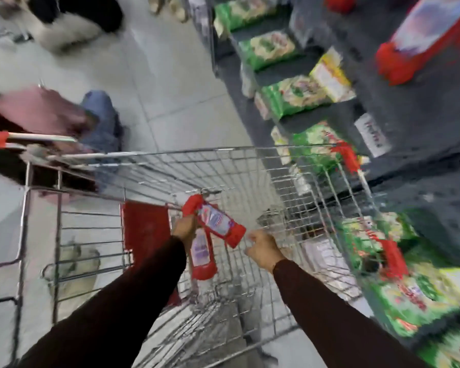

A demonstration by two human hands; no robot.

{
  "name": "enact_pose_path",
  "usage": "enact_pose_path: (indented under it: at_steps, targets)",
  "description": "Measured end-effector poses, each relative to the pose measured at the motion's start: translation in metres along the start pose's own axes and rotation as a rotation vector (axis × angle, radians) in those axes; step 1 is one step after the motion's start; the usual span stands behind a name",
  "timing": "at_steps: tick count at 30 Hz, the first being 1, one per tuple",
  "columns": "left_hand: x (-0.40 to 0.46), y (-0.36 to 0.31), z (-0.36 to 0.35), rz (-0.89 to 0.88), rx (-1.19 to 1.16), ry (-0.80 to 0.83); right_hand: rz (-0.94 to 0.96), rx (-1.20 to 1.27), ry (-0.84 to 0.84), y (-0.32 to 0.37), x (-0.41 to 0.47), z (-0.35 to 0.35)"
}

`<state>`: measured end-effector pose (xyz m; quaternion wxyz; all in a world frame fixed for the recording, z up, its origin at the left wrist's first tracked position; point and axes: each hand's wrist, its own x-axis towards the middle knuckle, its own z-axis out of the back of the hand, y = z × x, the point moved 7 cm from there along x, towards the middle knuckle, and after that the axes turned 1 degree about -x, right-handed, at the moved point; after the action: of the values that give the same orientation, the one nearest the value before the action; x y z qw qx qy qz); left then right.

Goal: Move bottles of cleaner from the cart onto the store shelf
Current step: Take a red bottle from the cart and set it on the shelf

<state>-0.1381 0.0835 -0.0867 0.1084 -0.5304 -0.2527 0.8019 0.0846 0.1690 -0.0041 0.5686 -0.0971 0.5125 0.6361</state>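
The left hand (pixel 184 227) grips two red bottles (pixel 218 224) over the cart (pixel 250 160). Just right of them, the right hand (pixel 263 249) hangs half-curled, holding nothing.

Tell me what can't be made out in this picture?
- Bottle label text: motion blur, head view.
- Left hand fingers: hidden behind the bottles, so its grip is unclear.
- Shelf tag writing: blurred.
- Cart floor: smeared wire mesh, contents unclear.
- Bystander, upper left: cut off by the edge.

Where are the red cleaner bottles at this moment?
In the head view, two red plastic cleaner bottles are held in the left hand over the wire shopping cart, left of the empty right hand.
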Motion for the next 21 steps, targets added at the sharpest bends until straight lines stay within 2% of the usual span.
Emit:
enact_pose_path:
  at_steps: [1, 2, 4, 7, 10, 13, 17, 21]
  targets:
    - [0.001, -0.006, -0.005, 0.076, -0.126, 0.054, -0.005, -0.027, 0.009, 0.003, 0.010, -0.006]
    - [0.005, -0.013, 0.000, 0.075, -0.185, -0.012, -0.005, -0.046, 0.018, 0.005, 0.022, -0.013]
    - [0.022, -0.008, 0.000, 0.187, -0.388, -0.063, 0.016, -0.116, 0.000, 0.007, 0.050, -0.030]
    - [0.039, 0.010, -0.018, 0.263, -0.447, 0.023, -0.006, -0.339, 0.007, -0.009, 0.091, -0.059]
    - [0.029, 0.012, -0.036, 0.298, -0.531, 0.067, 0.017, -0.444, 0.009, -0.001, 0.103, -0.069]
    - [0.030, 0.017, -0.048, 0.285, -0.607, 0.076, -0.002, -0.463, -0.003, -0.003, 0.113, -0.071]
    - [0.022, 0.023, -0.066, 0.326, -0.740, 0.147, -0.058, -0.323, 0.057, -0.012, 0.110, -0.061]
    - [-0.013, -0.011, -0.083, 0.208, -0.795, 0.268, -0.079, -0.253, 0.161, -0.013, 0.072, -0.022]
